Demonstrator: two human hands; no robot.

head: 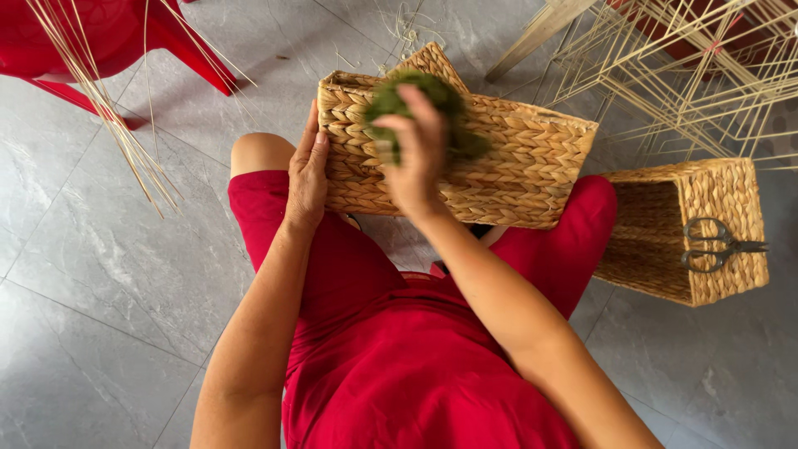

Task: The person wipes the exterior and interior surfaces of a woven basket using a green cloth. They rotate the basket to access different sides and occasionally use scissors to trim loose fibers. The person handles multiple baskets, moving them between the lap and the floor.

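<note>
On the grey tiled floor, a person in red clothes sat with a large rectangular woven straw basket resting across the knees, lying on its side. Right of it, on the floor, a smaller woven straw basket lay on its side, with grey metal scissors on its upper face; what either basket held could not be seen. The left hand lay flat and unclenched against the large basket's end. The right hand clutched a green fibrous scrubbing pad pressed on that basket's upper side.
</note>
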